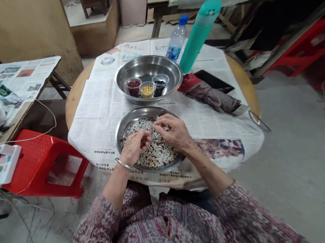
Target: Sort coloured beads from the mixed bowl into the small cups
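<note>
A shallow steel dish [117, 140] in front of me holds a mix of white grains with red, yellow and dark beans [155, 154]. My left hand [137, 145] is above its left side, fingers curled closed; what they hold, if anything, is too small to name. My right hand [173, 131] is over the right side, thumb and fingers pinched together near the left fingertips. Behind the dish stands a larger steel basin [146, 63] with three clear cups: red beans [134, 85], yellow beans [147, 90] and black beans [160, 85].
Newspaper [92, 113] covers the round table. Right of the basin are a water bottle [177, 37], a tall teal bottle [200, 35], a folded umbrella [211, 94] and a dark tablet-like object [215, 81]. A red stool [43, 159] with a power strip [5, 164] stands left.
</note>
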`<action>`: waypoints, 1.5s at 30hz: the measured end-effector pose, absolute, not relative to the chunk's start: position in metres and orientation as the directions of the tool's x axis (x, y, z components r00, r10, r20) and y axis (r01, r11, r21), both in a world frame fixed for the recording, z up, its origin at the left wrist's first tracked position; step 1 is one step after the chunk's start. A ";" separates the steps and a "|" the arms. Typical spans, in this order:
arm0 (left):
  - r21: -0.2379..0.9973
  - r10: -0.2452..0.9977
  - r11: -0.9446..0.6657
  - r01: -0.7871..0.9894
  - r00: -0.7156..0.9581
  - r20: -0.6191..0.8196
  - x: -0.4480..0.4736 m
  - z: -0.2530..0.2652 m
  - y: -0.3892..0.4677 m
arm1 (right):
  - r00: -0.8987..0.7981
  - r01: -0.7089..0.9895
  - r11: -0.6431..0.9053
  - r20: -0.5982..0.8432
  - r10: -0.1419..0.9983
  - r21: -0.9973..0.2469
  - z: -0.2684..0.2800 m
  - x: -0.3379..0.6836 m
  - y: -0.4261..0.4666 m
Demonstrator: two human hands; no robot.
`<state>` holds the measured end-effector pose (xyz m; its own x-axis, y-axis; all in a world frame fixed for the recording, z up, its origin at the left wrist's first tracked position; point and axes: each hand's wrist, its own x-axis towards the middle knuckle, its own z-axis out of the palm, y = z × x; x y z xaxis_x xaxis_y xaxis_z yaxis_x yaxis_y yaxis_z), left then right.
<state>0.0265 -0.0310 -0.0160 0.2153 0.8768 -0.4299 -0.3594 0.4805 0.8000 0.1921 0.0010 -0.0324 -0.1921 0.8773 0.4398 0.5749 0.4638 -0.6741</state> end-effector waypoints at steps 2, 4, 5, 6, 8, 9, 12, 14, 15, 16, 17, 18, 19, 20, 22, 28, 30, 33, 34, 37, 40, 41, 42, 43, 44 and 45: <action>0.789 0.869 0.493 -0.366 0.235 -0.435 0.027 -0.016 -0.031 | -0.284 0.460 0.510 0.423 0.860 -0.727 -0.026 0.193 -0.003; 0.784 0.863 0.503 -0.363 0.255 -0.436 0.027 -0.016 -0.031 | -0.339 0.396 0.528 0.414 0.845 -0.751 -0.023 0.196 -0.007; 0.785 0.861 0.506 -0.356 0.265 -0.435 0.026 -0.016 -0.032 | -0.333 0.397 0.521 0.411 0.849 -0.756 -0.022 0.198 -0.009; 0.790 0.859 0.507 -0.345 0.275 -0.432 0.026 -0.015 -0.032 | -0.300 0.418 0.500 0.404 0.864 -0.758 -0.022 0.202 -0.011; 0.800 0.858 0.506 -0.322 0.287 -0.426 0.025 -0.015 -0.033 | -0.198 0.499 0.432 0.386 0.901 -0.752 -0.025 0.210 -0.016; 0.805 0.859 0.503 -0.315 0.286 -0.425 0.024 -0.015 -0.033 | -0.156 0.541 0.398 0.376 0.913 -0.741 -0.027 0.215 -0.018; 0.818 0.867 0.490 -0.302 0.263 -0.423 0.024 -0.016 -0.033 | -0.165 0.644 0.369 0.349 0.922 -0.670 -0.032 0.224 -0.026; 0.825 0.871 0.484 -0.291 0.250 -0.422 0.025 -0.016 -0.032 | -0.257 0.702 0.403 0.319 0.912 -0.587 -0.033 0.224 -0.032; 0.828 0.873 0.481 -0.287 0.246 -0.422 0.025 -0.016 -0.032 | -0.303 0.726 0.423 0.300 0.904 -0.542 -0.033 0.223 -0.034; 0.830 0.873 0.480 -0.285 0.244 -0.422 0.026 -0.016 -0.032 | -0.339 0.745 0.441 0.284 0.897 -0.501 -0.033 0.220 -0.036; 0.830 0.874 0.479 -0.284 0.243 -0.422 0.026 -0.015 -0.032 | -0.364 0.759 0.452 0.271 0.891 -0.468 -0.033 0.217 -0.038; 0.831 0.874 0.479 -0.284 0.241 -0.421 0.026 -0.015 -0.032 | -0.375 0.770 0.458 0.265 0.888 -0.444 -0.034 0.214 -0.039; 0.832 0.876 0.477 -0.284 0.239 -0.420 0.026 -0.014 -0.032 | -0.376 0.780 0.458 0.266 0.888 -0.427 -0.035 0.212 -0.040; 0.833 0.876 0.475 -0.284 0.240 -0.418 0.026 -0.014 -0.032 | -0.369 0.789 0.454 0.271 0.889 -0.413 -0.036 0.210 -0.040; 0.836 0.878 0.470 -0.284 0.244 -0.411 0.026 -0.014 -0.032 | -0.356 0.804 0.445 0.279 0.892 -0.394 -0.039 0.208 -0.040; 0.838 0.879 0.467 -0.283 0.257 -0.403 0.026 -0.015 -0.031 | -0.335 0.820 0.427 0.283 0.898 -0.381 -0.044 0.208 -0.038; 0.840 0.879 0.466 -0.277 0.253 -0.404 0.026 -0.016 -0.031 | -0.330 0.823 0.421 0.282 0.901 -0.381 -0.043 0.207 -0.037; 0.843 0.880 0.465 -0.269 0.245 -0.407 0.027 -0.016 -0.031 | -0.335 0.817 0.423 0.275 0.901 -0.392 -0.041 0.206 -0.037; 0.844 0.880 0.465 -0.268 0.244 -0.407 0.027 -0.017 -0.031 | -0.335 0.815 0.423 0.273 0.902 -0.397 -0.040 0.205 -0.036; 0.846 0.882 0.462 -0.266 0.237 -0.407 0.027 -0.018 -0.031 | -0.329 0.810 0.419 0.273 0.904 -0.410 -0.039 0.205 -0.036; 0.847 0.882 0.461 -0.265 0.239 -0.406 0.027 -0.018 -0.031 | -0.327 0.806 0.423 0.284 0.901 -0.414 -0.039 0.204 -0.036; 0.848 0.882 0.461 -0.263 0.239 -0.405 0.027 -0.018 -0.031 | -0.326 0.806 0.424 0.289 0.900 -0.412 -0.039 0.204 -0.037; 0.849 0.883 0.459 -0.260 0.238 -0.404 0.027 -0.017 -0.032 | -0.325 0.807 0.425 0.293 0.899 -0.409 -0.039 0.204 -0.037; 0.852 0.884 0.456 -0.257 0.237 -0.402 0.027 -0.017 -0.032 | -0.324 0.808 0.426 0.296 0.898 -0.406 -0.039 0.204 -0.037; 0.855 0.886 0.452 -0.253 0.234 -0.399 0.027 -0.016 -0.032 | -0.324 0.810 0.425 0.297 0.898 -0.403 -0.038 0.204 -0.037; 0.858 0.888 0.448 -0.250 0.234 -0.396 0.027 -0.016 -0.032 | -0.324 0.812 0.425 0.296 0.898 -0.401 -0.038 0.204 -0.037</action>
<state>0.0272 -0.0322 -0.0156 0.2335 0.8882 -0.3957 -0.2499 0.4481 0.8583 0.2040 -0.0371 -0.0384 -0.3240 0.8985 0.2962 0.8116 0.4249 -0.4009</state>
